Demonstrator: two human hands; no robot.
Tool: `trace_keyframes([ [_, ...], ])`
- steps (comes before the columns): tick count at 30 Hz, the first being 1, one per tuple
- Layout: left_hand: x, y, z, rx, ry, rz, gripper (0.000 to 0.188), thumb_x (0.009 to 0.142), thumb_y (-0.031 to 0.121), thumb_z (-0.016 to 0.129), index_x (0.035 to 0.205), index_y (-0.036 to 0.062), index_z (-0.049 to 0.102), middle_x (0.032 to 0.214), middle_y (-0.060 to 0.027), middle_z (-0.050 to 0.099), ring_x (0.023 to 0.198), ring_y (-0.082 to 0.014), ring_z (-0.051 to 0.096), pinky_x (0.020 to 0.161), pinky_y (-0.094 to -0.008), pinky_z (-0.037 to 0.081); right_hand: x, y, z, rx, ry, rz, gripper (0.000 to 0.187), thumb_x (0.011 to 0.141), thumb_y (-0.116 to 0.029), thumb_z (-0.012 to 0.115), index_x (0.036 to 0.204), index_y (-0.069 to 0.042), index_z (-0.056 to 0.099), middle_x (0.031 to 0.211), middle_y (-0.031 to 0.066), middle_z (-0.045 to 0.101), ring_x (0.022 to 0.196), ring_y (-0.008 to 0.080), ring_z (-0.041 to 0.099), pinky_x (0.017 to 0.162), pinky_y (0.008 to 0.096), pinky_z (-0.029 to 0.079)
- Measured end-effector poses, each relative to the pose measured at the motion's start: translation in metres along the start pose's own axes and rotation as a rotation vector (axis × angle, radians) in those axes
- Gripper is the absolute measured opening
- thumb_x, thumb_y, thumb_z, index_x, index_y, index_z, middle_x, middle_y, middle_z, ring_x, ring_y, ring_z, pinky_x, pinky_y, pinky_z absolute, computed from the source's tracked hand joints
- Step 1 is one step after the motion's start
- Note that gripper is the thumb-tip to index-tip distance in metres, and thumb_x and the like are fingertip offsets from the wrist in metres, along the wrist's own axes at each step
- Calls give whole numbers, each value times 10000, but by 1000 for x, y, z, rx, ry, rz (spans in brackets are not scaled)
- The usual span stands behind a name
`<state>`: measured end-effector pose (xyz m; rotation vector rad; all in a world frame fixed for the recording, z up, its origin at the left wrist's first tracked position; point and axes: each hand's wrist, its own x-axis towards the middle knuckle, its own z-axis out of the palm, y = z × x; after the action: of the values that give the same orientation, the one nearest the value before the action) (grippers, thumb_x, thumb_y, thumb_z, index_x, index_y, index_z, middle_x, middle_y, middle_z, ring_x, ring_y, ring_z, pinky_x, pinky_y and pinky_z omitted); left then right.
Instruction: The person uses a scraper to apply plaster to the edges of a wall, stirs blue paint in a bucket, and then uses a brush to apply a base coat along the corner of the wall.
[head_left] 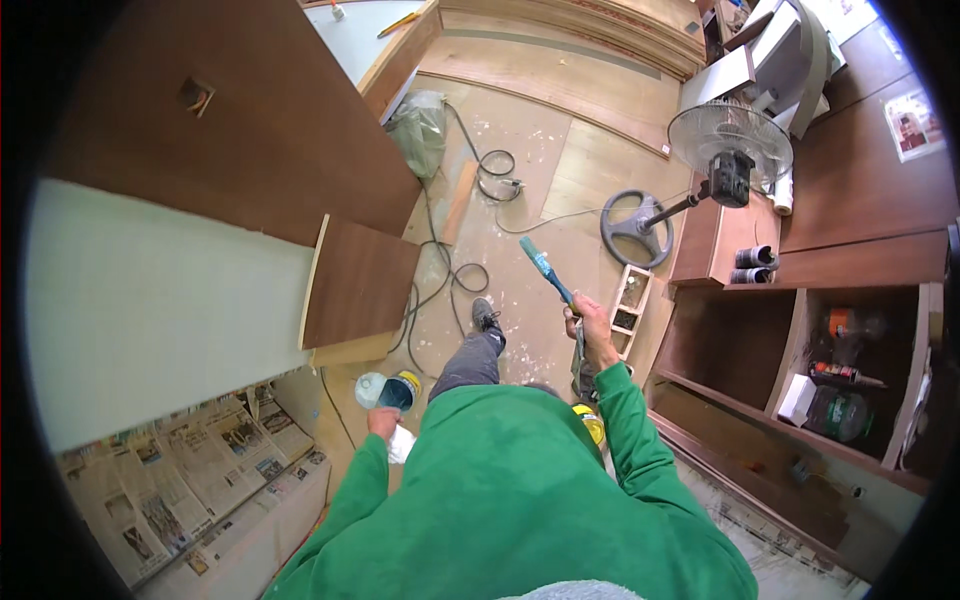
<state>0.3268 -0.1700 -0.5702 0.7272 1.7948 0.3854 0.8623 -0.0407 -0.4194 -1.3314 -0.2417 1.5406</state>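
My right hand (590,325) is raised and closed around the handle of a paintbrush (545,268) whose teal bristle end points up and away from me. My left hand (383,422) is low at my side, gripping a white rag or piece of paper (401,445). Just beyond the left hand an open round tin (400,390) with dark teal paint and its pale lid (369,388) sit on the floor. My green sleeves and one leg in grey trousers with a dark shoe (484,314) fill the lower middle.
A brown panel (358,282) leans at the left beside a pale wall. Newspapers (190,470) cover a surface at lower left. Black cables (450,270) trail over the dusty floor. A standing fan (730,140) and brown shelving (800,350) with bottles are on the right.
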Motion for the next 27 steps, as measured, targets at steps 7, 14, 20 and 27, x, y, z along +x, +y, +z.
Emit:
trace_keyframes([
  [7, 113, 211, 27, 80, 1, 212, 211, 730, 78, 642, 896, -7, 740, 767, -121, 727, 721, -173, 687, 684, -296, 523, 116, -105, 42, -17, 4, -59, 282, 1001, -321, 518, 917, -63, 596, 635, 14, 557, 408, 71, 425, 383, 207, 321],
  [14, 148, 382, 38, 178, 136, 278, 209, 779, 103, 633, 922, -8, 737, 738, -111, 725, 712, -160, 691, 686, -292, 526, 253, -181, 88, -33, 1, -33, 278, 1000, -300, 518, 911, -60, 626, 624, 15, 554, 424, 80, 459, 384, 215, 335],
  [20, 167, 397, 86, -32, 272, 81, 151, 790, 75, 644, 852, -33, 729, 715, -113, 710, 640, -171, 675, 630, -291, 522, 409, -219, 104, -152, -115, 36, 259, 999, -304, 521, 881, -79, 567, 630, 15, 559, 419, 95, 474, 394, 224, 372],
  [27, 202, 511, 169, -14, 246, 13, 204, 844, 184, 651, 837, -1, 738, 712, -69, 702, 600, -104, 544, 535, -287, 414, 568, -238, 110, -215, -188, 164, 251, 989, -305, 554, 921, -69, 604, 670, 5, 577, 427, 68, 473, 388, 210, 363],
])
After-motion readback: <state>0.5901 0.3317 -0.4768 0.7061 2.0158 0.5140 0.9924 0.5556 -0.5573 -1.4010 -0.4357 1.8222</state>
